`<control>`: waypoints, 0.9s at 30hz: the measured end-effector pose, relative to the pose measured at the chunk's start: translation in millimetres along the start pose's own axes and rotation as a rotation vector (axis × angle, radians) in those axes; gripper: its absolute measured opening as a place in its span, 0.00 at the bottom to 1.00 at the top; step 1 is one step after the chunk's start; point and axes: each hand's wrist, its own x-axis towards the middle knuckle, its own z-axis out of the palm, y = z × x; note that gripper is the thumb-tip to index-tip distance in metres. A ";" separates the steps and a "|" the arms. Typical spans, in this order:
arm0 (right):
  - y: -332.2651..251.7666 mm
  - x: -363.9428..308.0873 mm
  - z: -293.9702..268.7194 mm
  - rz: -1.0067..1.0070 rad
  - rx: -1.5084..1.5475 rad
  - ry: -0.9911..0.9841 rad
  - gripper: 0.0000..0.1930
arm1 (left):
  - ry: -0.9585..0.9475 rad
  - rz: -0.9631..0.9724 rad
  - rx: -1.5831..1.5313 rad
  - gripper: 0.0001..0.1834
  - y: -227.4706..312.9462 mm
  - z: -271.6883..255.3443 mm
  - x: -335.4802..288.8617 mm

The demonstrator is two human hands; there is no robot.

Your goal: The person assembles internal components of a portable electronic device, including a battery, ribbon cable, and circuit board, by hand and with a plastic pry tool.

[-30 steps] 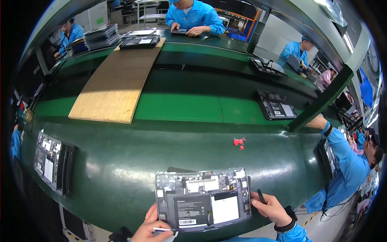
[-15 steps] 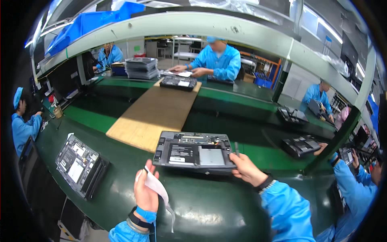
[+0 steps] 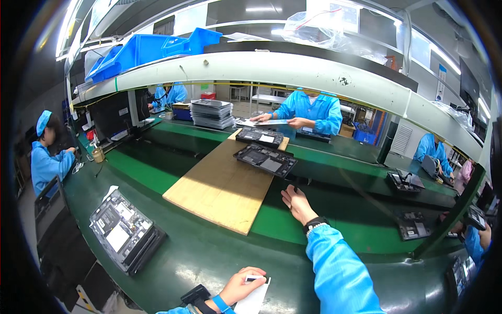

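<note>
The right sleeve (image 3: 340, 269) we wear is bright blue, glossy and creased; a strip of the matching left sleeve (image 3: 175, 311) shows at the lower edge. Behind our bare right hand (image 3: 299, 203) sit a black wristband (image 3: 315, 221) and a pale, beaded-looking bracelet (image 3: 316, 227). Behind our bare left hand (image 3: 240, 288) come a smooth blue band (image 3: 222, 304) and a black strap (image 3: 201, 301) with a bulky, squarish piece.

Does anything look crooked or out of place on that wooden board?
Yes: the opened laptop base nearest the right hand is askew over the wooden board, its right end sticking out past the board's edge. Whether it rests flat is hard to tell.
</note>
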 end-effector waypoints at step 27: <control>-93.3 -149.1 -436.5 0.252 -1.395 1.585 0.11 | -0.205 0.126 0.110 0.08 -1.3 121.3 127.1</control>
